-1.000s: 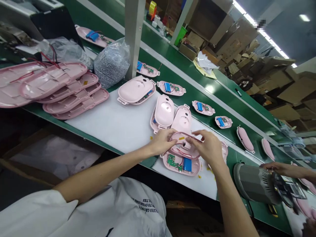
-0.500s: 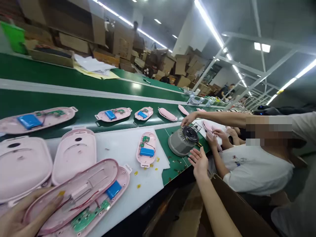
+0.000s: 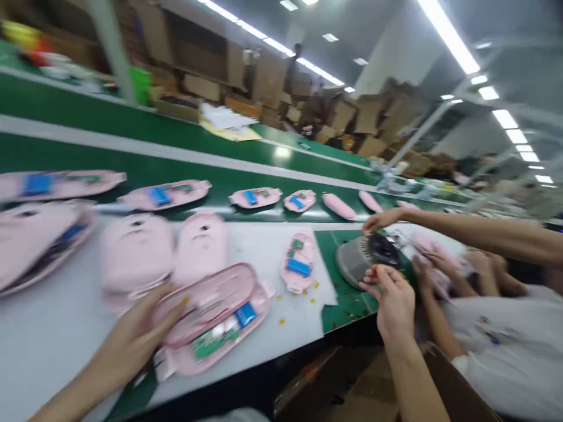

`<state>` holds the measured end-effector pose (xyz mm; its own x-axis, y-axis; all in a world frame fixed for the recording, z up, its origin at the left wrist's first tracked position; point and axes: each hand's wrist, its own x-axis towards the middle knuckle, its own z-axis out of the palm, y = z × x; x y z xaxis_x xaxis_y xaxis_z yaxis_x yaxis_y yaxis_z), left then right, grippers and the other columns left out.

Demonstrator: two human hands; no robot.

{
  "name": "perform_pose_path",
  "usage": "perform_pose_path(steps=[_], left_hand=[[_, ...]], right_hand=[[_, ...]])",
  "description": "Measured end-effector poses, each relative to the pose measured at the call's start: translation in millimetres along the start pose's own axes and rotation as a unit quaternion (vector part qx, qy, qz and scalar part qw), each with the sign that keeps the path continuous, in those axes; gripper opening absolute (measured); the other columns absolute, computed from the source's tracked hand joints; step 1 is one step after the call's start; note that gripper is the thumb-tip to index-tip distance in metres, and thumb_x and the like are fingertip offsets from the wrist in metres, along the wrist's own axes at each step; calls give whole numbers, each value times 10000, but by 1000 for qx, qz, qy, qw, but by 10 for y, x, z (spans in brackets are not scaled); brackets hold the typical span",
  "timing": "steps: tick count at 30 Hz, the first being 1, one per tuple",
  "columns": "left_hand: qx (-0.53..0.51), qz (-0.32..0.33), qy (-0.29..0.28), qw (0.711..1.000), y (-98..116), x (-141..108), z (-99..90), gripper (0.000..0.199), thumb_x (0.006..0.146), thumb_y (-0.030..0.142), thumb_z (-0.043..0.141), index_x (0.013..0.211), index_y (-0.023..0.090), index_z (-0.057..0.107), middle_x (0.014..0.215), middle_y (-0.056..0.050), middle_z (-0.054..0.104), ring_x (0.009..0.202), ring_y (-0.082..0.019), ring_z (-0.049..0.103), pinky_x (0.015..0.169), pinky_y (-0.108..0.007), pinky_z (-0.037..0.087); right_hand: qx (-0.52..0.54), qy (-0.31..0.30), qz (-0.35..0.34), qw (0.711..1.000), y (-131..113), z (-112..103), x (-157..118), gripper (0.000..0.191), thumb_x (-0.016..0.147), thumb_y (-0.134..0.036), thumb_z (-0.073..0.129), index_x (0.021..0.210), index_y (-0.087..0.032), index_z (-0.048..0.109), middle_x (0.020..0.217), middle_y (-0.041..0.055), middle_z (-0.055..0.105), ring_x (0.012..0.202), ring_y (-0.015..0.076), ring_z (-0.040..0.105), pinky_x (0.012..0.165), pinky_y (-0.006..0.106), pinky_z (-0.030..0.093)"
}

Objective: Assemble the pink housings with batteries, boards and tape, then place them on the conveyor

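My left hand [image 3: 145,331] grips a pink plastic shell cover [image 3: 220,287], its hollow inside facing me, with a small yellow piece by the fingertip. The cover leans over a pink shell half [image 3: 250,331] that holds a blue battery [image 3: 245,315] and a green circuit board [image 3: 211,341]. My right hand [image 3: 391,293] is raised in front of a round grey device with a black top [image 3: 352,261]. Its thumb and fingers are pinched together; whatever they hold is too small or blurred to make out. Another person's hand [image 3: 380,220] touches the far side of that device.
Closed pink cases [image 3: 138,252] stand at left on a white sheet [image 3: 264,234]. An open shell [image 3: 299,258] lies near yellow bits [image 3: 281,321]. More shells line the green belt [image 3: 220,220]. Below the table edge is a cardboard box [image 3: 373,381]; a co-worker [image 3: 497,340] sits at right.
My right hand has gone from open and spread to pinched, closer to the grey device. The view has swung left. My left hand still holds the cover over the shell.
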<state>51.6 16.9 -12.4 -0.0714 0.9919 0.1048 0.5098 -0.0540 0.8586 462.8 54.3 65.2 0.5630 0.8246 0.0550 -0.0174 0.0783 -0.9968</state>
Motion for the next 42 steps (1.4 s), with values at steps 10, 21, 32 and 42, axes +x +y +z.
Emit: perform_pose_path(steps=[10,21,32,42], left_hand=[[-206,2,7,979,242,-147,175,255,904,348,490,1084,171,522,1053,-51,600,1023,-218,559,952,-339,435],[-304,25,44,951,115,-195,256,206,876,276,494,1049,171,529,984,-27,580,963,-191,531,893,-299,412],[-404,-7,13,915,119,-350,213,298,877,352,453,1080,170,574,909,-31,581,866,-184,531,825,-279,427],[-349,39,-15,936,153,-425,143,485,866,233,450,1346,233,390,785,13,473,681,-139,434,664,-260,382]], right_hand=[[-298,-534,-555,564,476,1763,-1397,237,930,-106,363,901,-161,592,865,84,634,777,205,528,690,319,424],[-331,-542,-336,696,404,1638,-1524,160,944,-268,474,878,-211,608,853,14,556,766,142,546,694,256,402],[-351,-512,-313,718,366,1656,-1640,180,897,-296,533,821,-202,666,807,21,589,705,148,549,660,272,413],[-245,-554,-199,770,422,1565,-1484,179,872,-325,585,900,-214,723,843,35,686,740,167,613,683,294,473]])
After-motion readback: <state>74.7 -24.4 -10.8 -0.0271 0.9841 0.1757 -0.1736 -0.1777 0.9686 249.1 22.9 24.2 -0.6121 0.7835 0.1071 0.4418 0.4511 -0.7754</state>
